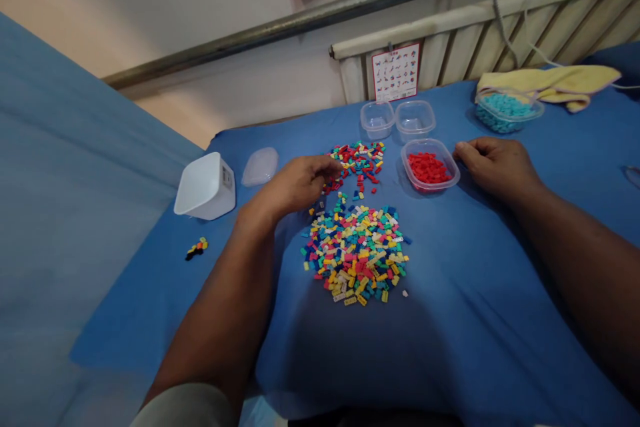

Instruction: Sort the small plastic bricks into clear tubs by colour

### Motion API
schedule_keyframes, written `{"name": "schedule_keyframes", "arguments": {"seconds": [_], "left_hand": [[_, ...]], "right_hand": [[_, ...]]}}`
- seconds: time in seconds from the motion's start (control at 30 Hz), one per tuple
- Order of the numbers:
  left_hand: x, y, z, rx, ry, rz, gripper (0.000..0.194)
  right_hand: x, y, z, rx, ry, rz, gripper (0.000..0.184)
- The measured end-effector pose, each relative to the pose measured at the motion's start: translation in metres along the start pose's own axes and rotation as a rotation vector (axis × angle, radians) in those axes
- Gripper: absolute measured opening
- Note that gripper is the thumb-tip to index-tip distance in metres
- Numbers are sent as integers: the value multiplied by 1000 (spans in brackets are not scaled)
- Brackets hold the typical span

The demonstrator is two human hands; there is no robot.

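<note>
My left hand (pixel 303 181) reaches over the left edge of a smaller pile of mixed toy bricks (pixel 361 161), many of them red. Its fingers are bent together at the bricks, and what they pinch, if anything, is hidden. Closer to me lies a larger pile of toy bricks (pixel 357 250) in yellow, pink, teal and dark blue. My right hand (pixel 500 163) rests on the cloth just right of a clear plastic container (pixel 405 161) with red bricks (pixel 429 168) inside. Thumb and forefinger are closed beside its rim; I cannot make out anything between them.
Two clear containers (pixel 377 119) stand behind the piles. A container of turquoise bricks (pixel 505 110) and a yellow cloth (pixel 555 85) are back right. At left are a white bin (pixel 205 187), a clear lid (pixel 260 167) and a few joined bricks (pixel 197 249). A radiator (pixel 465 47) lines the wall.
</note>
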State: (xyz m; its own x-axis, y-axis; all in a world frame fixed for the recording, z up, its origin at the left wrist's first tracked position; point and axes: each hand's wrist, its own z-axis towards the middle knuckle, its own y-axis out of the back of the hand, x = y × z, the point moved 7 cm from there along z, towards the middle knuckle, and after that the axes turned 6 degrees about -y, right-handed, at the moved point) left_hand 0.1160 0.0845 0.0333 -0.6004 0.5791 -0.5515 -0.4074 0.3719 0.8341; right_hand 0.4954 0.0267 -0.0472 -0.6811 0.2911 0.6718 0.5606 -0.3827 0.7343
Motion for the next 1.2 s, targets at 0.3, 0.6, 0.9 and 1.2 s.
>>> {"name": "schedule_keyframes", "arguments": {"seconds": [0.3,0.6,0.9,1.2], "left_hand": [[-9,-19,2,126,-52,141,37],[-2,-20,3,56,-65,-36,44],[-24,-25,2,157,-143,166,43],[-21,-25,3,156,-97,216,39]], "right_hand": [[3,2,-2,-6,-9,-9,48],[2,2,-2,-2,-24,-22,47],[5,3,-2,-10,-9,-21,46],[2,2,-1,-8,-13,-18,49]]}}
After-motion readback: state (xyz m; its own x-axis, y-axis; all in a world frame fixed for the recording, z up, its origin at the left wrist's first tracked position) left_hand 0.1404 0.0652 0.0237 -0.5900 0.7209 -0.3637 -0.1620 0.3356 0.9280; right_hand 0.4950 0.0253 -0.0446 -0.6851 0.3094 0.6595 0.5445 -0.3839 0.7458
